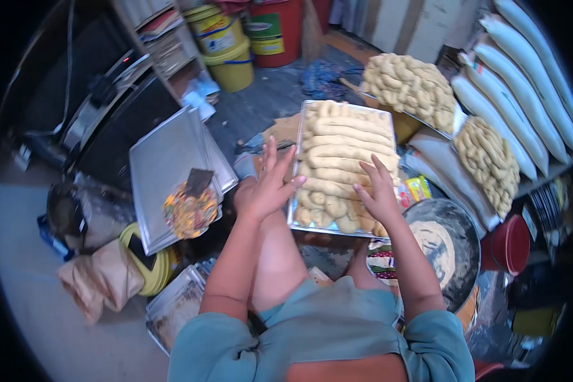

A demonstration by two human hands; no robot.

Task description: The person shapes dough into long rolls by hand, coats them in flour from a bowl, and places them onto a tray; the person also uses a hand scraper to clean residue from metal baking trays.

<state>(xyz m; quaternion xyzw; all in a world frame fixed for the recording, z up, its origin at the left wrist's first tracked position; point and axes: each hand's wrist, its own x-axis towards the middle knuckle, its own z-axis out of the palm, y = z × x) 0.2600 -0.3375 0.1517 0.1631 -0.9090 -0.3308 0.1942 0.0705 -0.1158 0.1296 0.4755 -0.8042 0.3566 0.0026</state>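
Note:
A metal baking tray (291, 213) lies in front of me, loaded with pale dough. Long dough rolls (347, 155) run side by side across its upper part, and rounder dough pieces (325, 207) fill the near end. My left hand (268, 184) is at the tray's left edge, fingers spread, with nothing in it. Over the right ends of the rolls, my right hand (381, 194) has its fingers apart and also holds nothing. Whether its fingertips touch the dough I cannot tell.
Stacked empty trays (162, 153) stand at left, a colourful round piece (190, 213) on them. Right of me is a black basin (468, 254) with flour. Braided dough (410, 89) and a second dough heap (487, 156) lie farther right, near filled white sacks (512, 95). Yellow buckets (226, 60) stand behind.

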